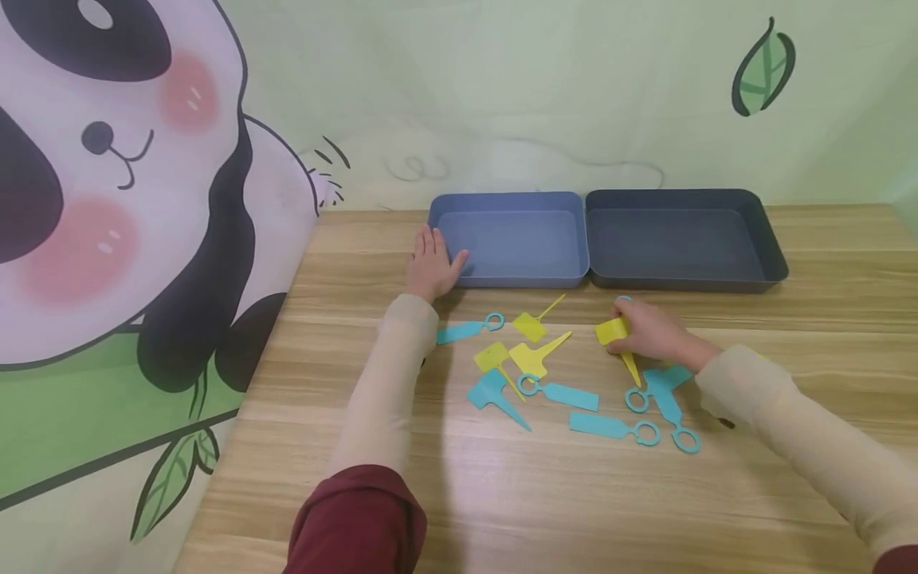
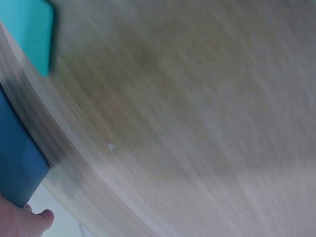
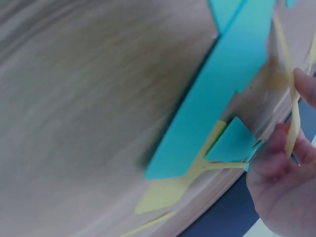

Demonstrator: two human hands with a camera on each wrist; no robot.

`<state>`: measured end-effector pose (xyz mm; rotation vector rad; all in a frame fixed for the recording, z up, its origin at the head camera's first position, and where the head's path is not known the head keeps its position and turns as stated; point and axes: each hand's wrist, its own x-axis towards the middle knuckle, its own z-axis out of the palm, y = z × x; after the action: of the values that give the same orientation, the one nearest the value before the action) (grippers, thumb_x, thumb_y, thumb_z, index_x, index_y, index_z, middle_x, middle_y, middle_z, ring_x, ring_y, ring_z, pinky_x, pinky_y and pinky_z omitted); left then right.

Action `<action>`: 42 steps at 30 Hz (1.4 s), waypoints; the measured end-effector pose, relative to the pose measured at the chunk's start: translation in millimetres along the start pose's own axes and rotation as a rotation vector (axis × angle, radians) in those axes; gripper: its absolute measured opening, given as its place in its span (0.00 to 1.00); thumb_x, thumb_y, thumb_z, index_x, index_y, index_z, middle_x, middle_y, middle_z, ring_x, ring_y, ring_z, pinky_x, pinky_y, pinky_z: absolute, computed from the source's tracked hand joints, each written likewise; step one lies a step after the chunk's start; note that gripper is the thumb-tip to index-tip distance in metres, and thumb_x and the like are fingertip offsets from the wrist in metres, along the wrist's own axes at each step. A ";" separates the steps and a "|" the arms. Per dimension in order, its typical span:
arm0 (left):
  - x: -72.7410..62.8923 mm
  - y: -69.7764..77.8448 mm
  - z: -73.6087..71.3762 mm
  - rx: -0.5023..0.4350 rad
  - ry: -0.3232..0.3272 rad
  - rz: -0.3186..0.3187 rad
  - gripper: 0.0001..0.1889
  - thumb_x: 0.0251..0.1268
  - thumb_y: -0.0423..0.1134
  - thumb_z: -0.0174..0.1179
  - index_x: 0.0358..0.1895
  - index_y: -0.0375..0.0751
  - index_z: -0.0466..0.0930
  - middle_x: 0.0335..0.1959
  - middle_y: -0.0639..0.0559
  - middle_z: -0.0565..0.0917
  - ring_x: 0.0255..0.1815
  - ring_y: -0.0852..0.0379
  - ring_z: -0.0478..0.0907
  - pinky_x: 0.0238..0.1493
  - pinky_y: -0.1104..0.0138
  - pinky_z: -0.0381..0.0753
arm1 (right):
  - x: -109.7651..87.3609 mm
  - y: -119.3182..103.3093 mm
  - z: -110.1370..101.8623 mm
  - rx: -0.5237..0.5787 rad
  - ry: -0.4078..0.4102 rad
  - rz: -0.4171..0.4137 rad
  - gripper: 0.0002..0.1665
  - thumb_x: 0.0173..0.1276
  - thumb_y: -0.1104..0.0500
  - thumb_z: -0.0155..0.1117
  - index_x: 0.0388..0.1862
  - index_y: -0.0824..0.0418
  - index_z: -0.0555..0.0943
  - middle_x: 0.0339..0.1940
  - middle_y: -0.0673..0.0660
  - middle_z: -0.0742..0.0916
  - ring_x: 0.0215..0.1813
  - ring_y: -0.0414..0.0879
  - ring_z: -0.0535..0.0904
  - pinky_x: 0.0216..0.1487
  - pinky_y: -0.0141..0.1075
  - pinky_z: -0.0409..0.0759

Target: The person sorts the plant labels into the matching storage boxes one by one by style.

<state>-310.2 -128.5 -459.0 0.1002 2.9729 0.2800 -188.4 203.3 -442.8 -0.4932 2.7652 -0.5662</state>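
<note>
My right hand (image 1: pixel 656 331) pinches a yellow T-shaped plant label (image 1: pixel 612 330) between thumb and fingers, its pointed stem slanting down toward the table. In the right wrist view that yellow label (image 3: pixel 292 101) stands edge-on between the fingers. A turquoise tag (image 3: pixel 232 143) lies close by the fingertips, its ring partly hidden by the hand. My left hand (image 1: pixel 433 265) rests with straight fingers on the left front corner of the blue tray (image 1: pixel 518 282). The left wrist view catches only part of this hand (image 2: pixel 22 220) against the tray's corner.
Several yellow T-shaped labels (image 1: pixel 532 360), a turquoise T-shaped label (image 1: pixel 492 391) and several turquoise ring-ended tags (image 1: pixel 598 425) lie scattered on the wooden table (image 1: pixel 545 510), some overlapping. A dark grey tray (image 1: pixel 688 284) stands against the blue one. Behind them rises a panda-printed wall covering (image 1: pixel 545 96).
</note>
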 end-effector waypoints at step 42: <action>5.9 -4.9 5.4 -0.013 0.010 0.009 0.43 0.63 0.65 0.24 0.68 0.33 0.33 0.70 0.39 0.32 0.72 0.47 0.31 0.68 0.51 0.46 | 9.3 38.3 -68.3 1.118 -0.309 0.310 0.09 0.64 0.62 0.54 0.43 0.58 0.71 0.30 0.51 0.86 0.34 0.42 0.84 0.30 0.28 0.80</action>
<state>-315.4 -131.9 -466.0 0.1104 2.9812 0.3014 -229.8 255.3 -400.2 0.1092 1.7710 -1.5890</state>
